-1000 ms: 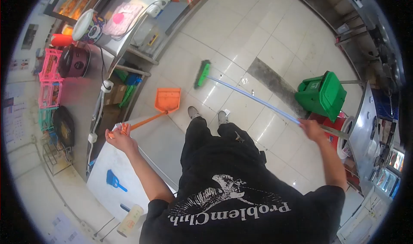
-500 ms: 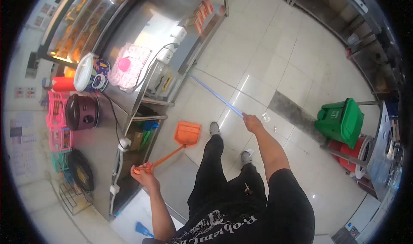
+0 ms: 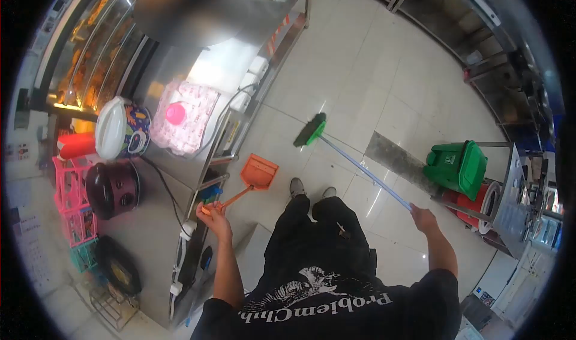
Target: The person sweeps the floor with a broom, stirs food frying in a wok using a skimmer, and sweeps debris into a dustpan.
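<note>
My right hand (image 3: 424,218) is wrapped round the upper end of a broom's (image 3: 366,172) pale blue handle. The broom's green head with dark bristles rests on the tiled floor (image 3: 342,82), ahead of my feet. In my left hand (image 3: 214,218) is the handle end of an orange dustpan (image 3: 260,172). Its pan lies on the floor beside the steel counter, left of my shoes. Broom head and dustpan are apart. Small pale bits show on the floor near the broom handle.
Along the left runs a steel counter (image 3: 162,184) with a rice cooker (image 3: 112,188), a pink patterned cloth (image 3: 185,124) and a glass food display (image 3: 90,46). At right stand a green bin (image 3: 456,165) and a red bucket (image 3: 477,208). Steel shelving (image 3: 474,46) lines the far right.
The broom head has come out from beside the counter onto the open floor. My right hand has moved right and toward me. My left hand, still on the dustpan, has shifted slightly.
</note>
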Available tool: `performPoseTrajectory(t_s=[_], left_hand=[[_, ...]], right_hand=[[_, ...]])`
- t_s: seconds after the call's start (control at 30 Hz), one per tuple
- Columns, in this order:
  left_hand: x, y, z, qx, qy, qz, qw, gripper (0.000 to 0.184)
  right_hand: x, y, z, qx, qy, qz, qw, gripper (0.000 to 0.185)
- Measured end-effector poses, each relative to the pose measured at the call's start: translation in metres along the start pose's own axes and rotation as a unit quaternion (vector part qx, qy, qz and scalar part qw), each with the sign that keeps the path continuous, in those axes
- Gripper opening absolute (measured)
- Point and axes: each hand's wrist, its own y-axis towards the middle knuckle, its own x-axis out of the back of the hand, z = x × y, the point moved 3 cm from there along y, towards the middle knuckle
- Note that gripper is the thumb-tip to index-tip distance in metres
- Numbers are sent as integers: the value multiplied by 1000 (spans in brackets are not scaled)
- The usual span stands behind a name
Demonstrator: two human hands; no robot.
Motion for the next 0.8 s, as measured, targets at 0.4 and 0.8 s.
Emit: performPoseTrajectory(t_s=[0.4,0.8], left_hand=[[-95,67,-3,-6,36,13,999,34],[-128,119,8,-113,365,17,924,33]], right_hand=[[7,101,77,104,358,-164,913,41],[218,471,239,162,332,-60,927,52]])
